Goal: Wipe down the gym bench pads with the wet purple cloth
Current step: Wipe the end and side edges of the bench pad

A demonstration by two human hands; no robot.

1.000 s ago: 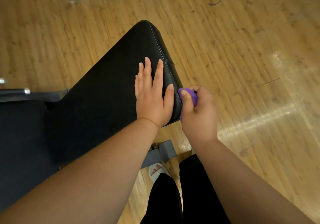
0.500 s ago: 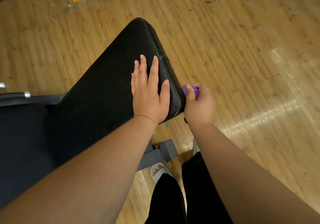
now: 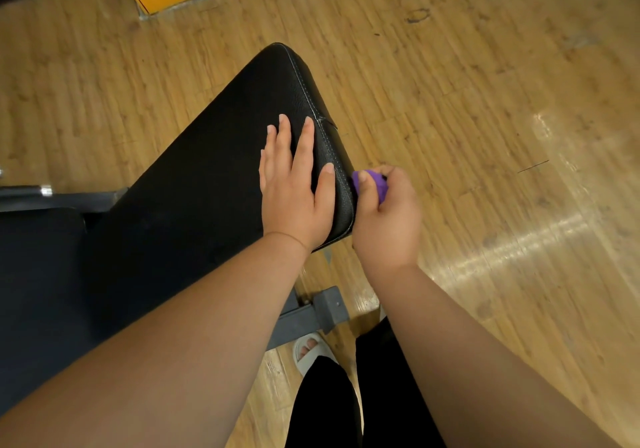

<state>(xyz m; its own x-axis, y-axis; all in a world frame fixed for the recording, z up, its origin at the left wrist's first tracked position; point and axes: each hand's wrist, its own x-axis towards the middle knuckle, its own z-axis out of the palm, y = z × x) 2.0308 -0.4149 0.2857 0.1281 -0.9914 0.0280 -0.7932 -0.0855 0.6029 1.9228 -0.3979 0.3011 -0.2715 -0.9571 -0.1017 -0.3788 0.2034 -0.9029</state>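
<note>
The right hand's (image 3: pixel 384 215) fingers and thumb are curled tightly round a bunched wad of soft purple cloth (image 3: pixel 375 183). Only a small lump of the cloth shows between thumb and forefinger, and it is pressed against the right side wall of the black, grained-leatherette bench pad (image 3: pixel 207 177), just below its pale stitched seam.

Just to the left, the left hand (image 3: pixel 294 188) lies flat on the pad's top surface with its fingers straight and slightly spread, holding nothing. Its thumb runs along the seam near the cloth.

The pad is long, with rounded corners, and slopes away toward the far side. A second dark pad (image 3: pixel 34 274) sits at the near left. Below are a grey square-tube metal frame (image 3: pixel 325 309), a white slide sandal (image 3: pixel 311 349) and glossy wood-plank flooring (image 3: pixel 485 101).
</note>
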